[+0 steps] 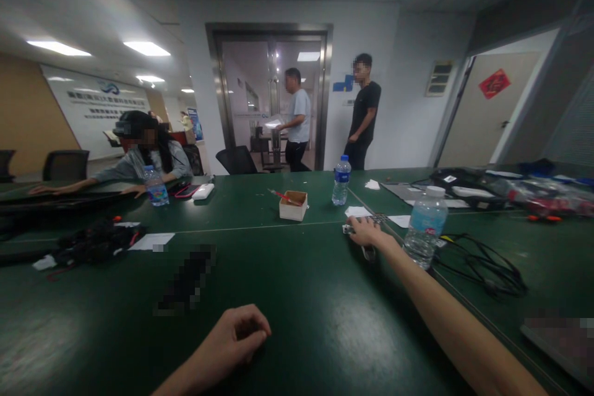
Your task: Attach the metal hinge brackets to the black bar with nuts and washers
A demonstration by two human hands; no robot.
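My right hand [367, 233] reaches forward across the green table [288, 284], palm down, its fingers bent over a small item. A little silvery piece [346, 229] shows at its fingertips, and a pale looped thing [369, 253] lies under the palm; what they belong to cannot be made out. Close to me, my left hand [234, 334] rests on the table with fingers curled in toward the thumb and nothing visible inside. Just right of my right wrist stands a large water bottle [424, 232]. White paper [357, 211] lies beyond the right hand.
A small box [293, 206] with a red-handled tool and a blue-capped bottle [341, 180] stand farther back. Black cable [487, 266] coils at right; dark gear [93, 241] lies left. One person [153, 154] sits across; two others [299, 114] are beyond the table.
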